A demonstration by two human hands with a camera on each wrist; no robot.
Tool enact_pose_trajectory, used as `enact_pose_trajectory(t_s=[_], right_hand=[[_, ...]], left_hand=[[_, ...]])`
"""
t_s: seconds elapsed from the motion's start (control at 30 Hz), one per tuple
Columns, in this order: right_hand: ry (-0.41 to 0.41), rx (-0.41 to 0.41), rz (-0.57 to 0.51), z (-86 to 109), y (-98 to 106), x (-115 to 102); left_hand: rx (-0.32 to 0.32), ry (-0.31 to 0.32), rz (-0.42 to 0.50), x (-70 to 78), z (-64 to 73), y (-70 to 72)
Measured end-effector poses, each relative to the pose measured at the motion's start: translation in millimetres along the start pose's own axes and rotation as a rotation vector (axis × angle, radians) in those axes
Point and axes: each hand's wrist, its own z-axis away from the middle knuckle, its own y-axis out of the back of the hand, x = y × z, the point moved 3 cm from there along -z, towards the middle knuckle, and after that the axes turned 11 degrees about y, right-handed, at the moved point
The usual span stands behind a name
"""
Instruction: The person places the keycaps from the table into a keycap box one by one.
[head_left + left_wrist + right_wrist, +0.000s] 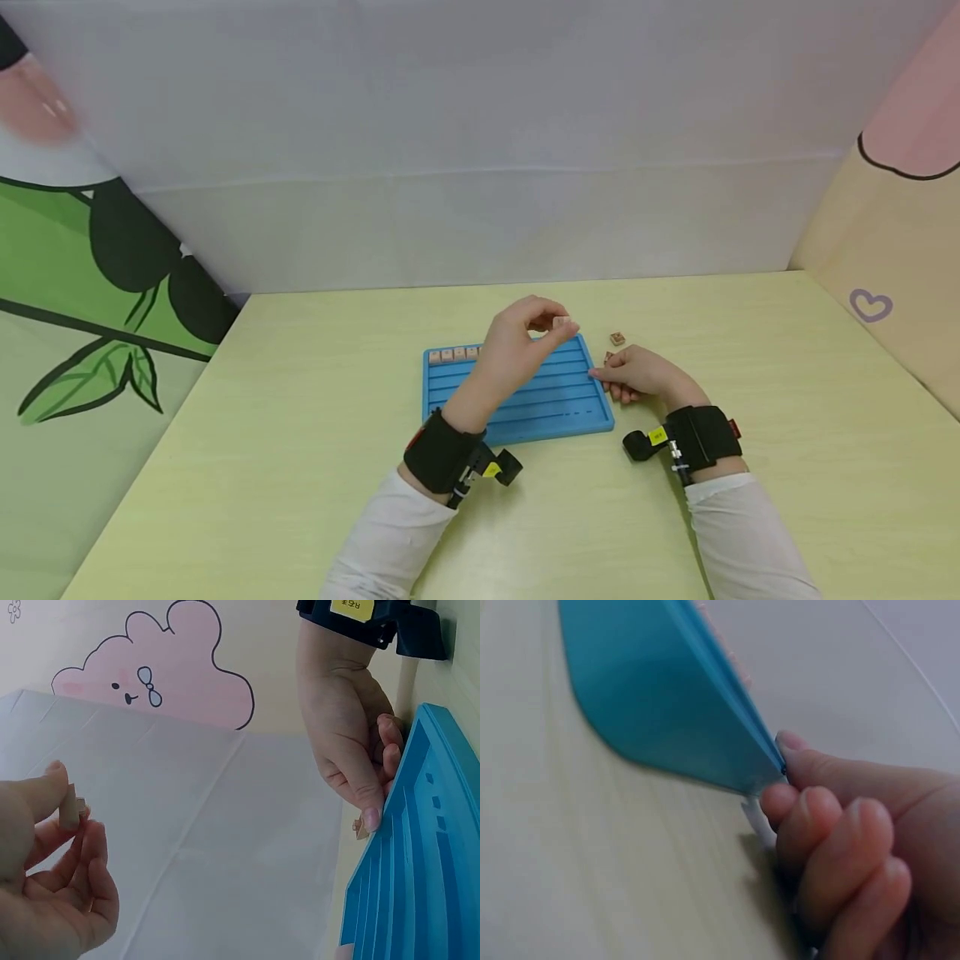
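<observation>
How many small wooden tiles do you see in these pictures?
At least 6: four in the blue tray's top row, one pinched by the left hand, one loose on the table. Hands may hide more.

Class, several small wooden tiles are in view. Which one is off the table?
The wooden tile pinched in the left hand, raised above the blue board; the others sit in the board's top row or lie on the table.

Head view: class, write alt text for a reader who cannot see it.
A person's left hand pinches a small wooden tile above a blue grooved tray on a pale green table. The right hand rests at the tray's right edge; a loose tile lies beyond it.
</observation>
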Motion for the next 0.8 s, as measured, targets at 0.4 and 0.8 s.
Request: enact_pose_trajectory(t_s=[0.4, 0.8], right_hand=[[-0.027, -0.003, -0.008, -1.9, 0.2, 0.6], [0.0, -0.005, 0.005, -1.6, 0.5, 1.4]], left_hand=[[-0.056, 0.047, 0.267, -2.4, -1.6, -0.9], [-0.089, 0.065, 0.254, -1.5, -2.1, -2.9]])
